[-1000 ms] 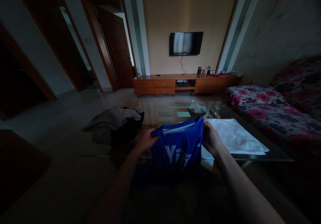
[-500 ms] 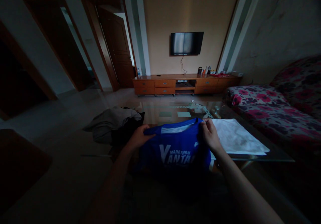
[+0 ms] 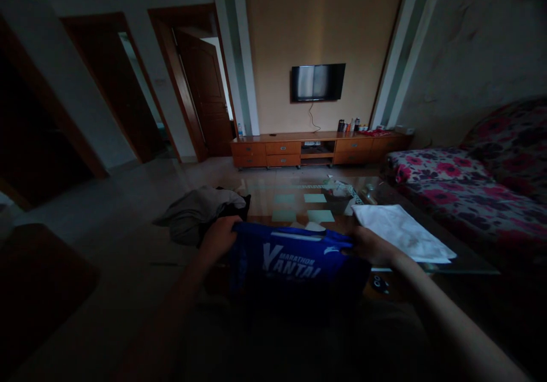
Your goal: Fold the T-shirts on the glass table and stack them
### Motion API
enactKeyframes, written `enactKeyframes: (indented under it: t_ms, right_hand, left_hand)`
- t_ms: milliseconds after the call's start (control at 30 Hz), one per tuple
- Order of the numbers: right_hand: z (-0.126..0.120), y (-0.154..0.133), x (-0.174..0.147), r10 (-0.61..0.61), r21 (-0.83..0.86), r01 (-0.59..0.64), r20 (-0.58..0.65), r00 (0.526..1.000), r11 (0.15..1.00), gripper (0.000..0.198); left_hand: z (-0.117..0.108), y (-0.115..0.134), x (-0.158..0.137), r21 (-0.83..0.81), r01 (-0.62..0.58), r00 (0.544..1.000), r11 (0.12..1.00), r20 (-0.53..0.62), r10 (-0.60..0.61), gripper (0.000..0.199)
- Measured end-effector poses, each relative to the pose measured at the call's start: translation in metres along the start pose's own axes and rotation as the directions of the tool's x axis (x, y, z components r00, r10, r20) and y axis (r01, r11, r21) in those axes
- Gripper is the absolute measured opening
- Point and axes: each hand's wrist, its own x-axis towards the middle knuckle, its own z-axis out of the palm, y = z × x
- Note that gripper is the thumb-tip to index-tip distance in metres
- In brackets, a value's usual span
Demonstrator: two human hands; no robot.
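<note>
A blue T-shirt with white "MARATHON YANTAI" lettering hangs stretched between my two hands, its lower part lost in shadow. My left hand is closed on one shoulder of it. At the other shoulder my right hand grips the cloth. Just beyond my right hand a folded white cloth lies on the glass coffee table. Past my left hand sits a heap of grey and black clothes.
A small black item with two round marks shows below my right forearm. A flower-patterned sofa stands at the right. Across the room are a wooden TV cabinet, a wall-mounted television and a half-open door.
My hands have moved apart and lower, pulling the shirt's shoulders wider, so more of its lettering shows. The view has tilted slightly upward.
</note>
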Motion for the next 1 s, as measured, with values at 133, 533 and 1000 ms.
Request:
enactKeyframes:
  t_ms: [133, 533, 1000]
  right_hand:
    - [-0.020, 0.001, -0.007, 0.129, -0.314, -0.141, -0.058, 0.990, 0.939, 0.018]
    - [-0.090, -0.034, -0.029, 0.256, -0.212, -0.317, -0.270, 0.928, 0.925, 0.026]
    - [-0.114, -0.077, -0.038, 0.084, -0.319, -0.348, -0.619, 0.781, 0.882, 0.037]
  left_hand:
    - [-0.023, 0.008, -0.006, 0.103, 0.002, 0.999, 0.995, -0.032, 0.002, 0.049]
    - [-0.069, -0.011, -0.013, -0.200, 0.099, 0.987, 0.975, 0.141, -0.072, 0.037]
    - [-0.091, -0.004, -0.012, 0.111, 0.117, 0.913, 0.987, -0.402, -0.063, 0.032]
